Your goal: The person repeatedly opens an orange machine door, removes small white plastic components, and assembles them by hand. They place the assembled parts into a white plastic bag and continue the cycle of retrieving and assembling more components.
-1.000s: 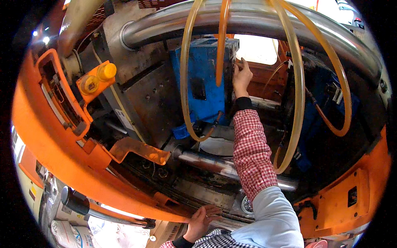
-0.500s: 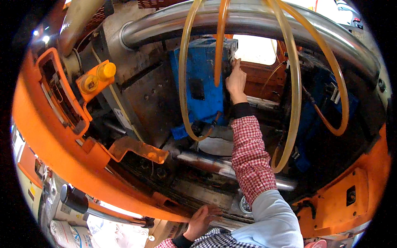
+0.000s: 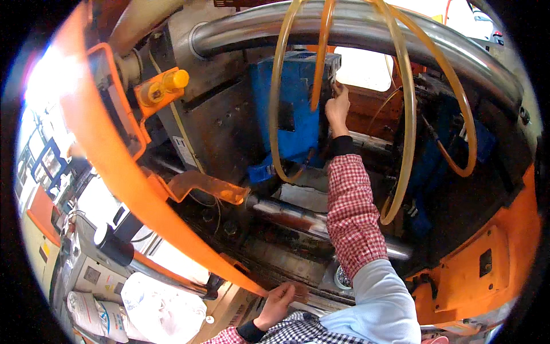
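Note:
My right hand (image 3: 338, 110) reaches deep into the machine, its fingers drawn together at the upper right side of a blue mould block (image 3: 297, 106). Whatever small part sits at those fingertips is too small to make out. A dark cuff and red checked sleeve cover the outstretched forearm. Low in the view, my left hand (image 3: 278, 304) is closed at the lower end of an orange door edge (image 3: 172, 221); its fingertips are partly hidden. Amber hoses (image 3: 408, 132) loop down in front of the block, to the left and right of my right arm.
A thick steel bar (image 3: 344, 28) crosses above the block; a lower bar (image 3: 292, 215) runs beneath my arm. An orange bracket (image 3: 212, 188) juts out at left. A second blue block (image 3: 438, 143) stands at right. A small container (image 3: 342, 278) lies beside my sleeve, white bags (image 3: 163, 307) below left.
The view has shifted, so the machine appears farther right and more of the room shows at left. My right fingers stay at the block's side; my left hand stays by the orange edge.

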Demonstrator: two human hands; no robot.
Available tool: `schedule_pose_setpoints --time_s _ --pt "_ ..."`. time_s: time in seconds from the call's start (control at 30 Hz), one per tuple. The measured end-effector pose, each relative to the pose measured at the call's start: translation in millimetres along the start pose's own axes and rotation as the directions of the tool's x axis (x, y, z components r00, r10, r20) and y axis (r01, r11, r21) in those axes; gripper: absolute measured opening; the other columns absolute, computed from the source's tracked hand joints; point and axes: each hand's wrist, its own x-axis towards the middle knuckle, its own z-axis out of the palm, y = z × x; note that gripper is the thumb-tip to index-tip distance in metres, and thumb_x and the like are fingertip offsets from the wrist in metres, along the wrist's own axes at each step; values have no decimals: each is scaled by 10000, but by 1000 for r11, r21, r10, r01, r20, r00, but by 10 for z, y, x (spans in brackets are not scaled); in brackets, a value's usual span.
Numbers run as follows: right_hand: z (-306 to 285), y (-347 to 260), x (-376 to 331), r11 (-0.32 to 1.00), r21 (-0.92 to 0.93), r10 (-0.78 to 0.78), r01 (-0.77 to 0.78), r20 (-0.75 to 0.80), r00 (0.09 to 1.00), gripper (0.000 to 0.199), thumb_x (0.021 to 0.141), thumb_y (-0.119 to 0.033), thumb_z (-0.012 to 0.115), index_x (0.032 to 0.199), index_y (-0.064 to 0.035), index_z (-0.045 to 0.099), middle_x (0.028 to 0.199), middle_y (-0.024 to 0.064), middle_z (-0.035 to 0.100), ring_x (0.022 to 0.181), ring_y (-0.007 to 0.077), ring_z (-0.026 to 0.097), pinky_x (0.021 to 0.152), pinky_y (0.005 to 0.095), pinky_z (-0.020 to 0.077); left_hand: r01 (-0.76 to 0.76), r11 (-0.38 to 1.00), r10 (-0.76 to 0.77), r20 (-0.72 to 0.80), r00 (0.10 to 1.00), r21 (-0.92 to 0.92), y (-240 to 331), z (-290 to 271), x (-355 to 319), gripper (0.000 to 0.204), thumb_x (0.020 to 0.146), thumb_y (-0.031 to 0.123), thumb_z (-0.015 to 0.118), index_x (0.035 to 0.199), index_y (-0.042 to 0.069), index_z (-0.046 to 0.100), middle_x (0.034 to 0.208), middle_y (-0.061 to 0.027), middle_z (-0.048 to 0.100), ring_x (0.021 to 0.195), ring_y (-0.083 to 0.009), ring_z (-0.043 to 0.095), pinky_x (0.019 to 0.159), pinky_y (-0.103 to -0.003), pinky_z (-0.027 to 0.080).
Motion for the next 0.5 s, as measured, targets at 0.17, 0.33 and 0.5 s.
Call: schedule_pose_setpoints --time_s 0.17,0.33,0.5 --pt "-305 -67 -110 996 91 6 -6 -1 1000 652 707 97 413 1341 79 263 1277 239 474 1204 375 430 1012 388 319 -709 -250 648 658 383 659 759 -56 -655 260 692 148 689 903 8 629 876 -198 610 824 -350 626 766 -388 506" --pt "-946 -738 -1649 968 73 -248 241 117 962 414 780 92 407 1184 22 461 1144 222 557 1095 357 530 946 386 404 -294 138 986 -159 -48 946 831 -630 -928 589 868 260 552 1308 -36 295 1283 -165 389 1170 -256 397 993 -380 304" --pt "-1911 -1269 -3556 929 132 -363 347 517 775 274 807 16 507 1076 13 558 943 180 606 802 343 583 700 400 490 -639 622 751 -114 651 452 1100 -926 -624 97 905 108 505 910 13 487 741 -40 549 652 -120 521 646 -254 408"
